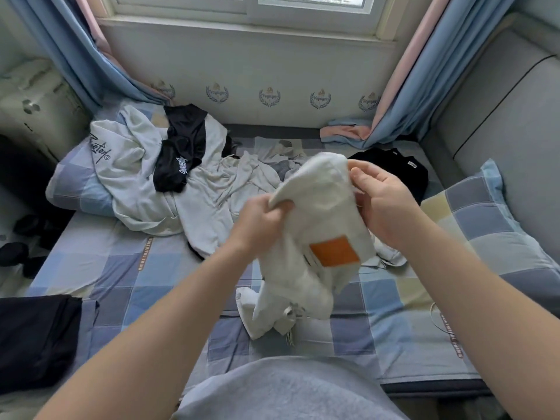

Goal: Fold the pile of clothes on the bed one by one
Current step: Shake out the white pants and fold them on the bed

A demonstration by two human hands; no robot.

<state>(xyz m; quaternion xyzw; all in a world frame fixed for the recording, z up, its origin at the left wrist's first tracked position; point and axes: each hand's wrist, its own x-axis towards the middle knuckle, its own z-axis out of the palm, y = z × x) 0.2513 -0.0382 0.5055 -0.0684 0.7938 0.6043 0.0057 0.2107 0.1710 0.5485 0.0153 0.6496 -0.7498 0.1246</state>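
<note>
At eight o'clock a dark garment (36, 334) lies flat at the edge of the bed (121, 274), probably set aside as done. The pile (157, 183), white tops tangled with black pieces, sprawls at ten o'clock, not yet folded. At centre the left hand (257, 221) grips a bunched edge of the white garment (321, 237), holding it up over the bed so it hangs free for straightening. It looks thick, soft and crumpled, with an orange patch (333, 250) and a cord dangling low. The right hand (381, 201) pinches its upper edge. At one o'clock a black garment (394, 168) lies flat.
</note>
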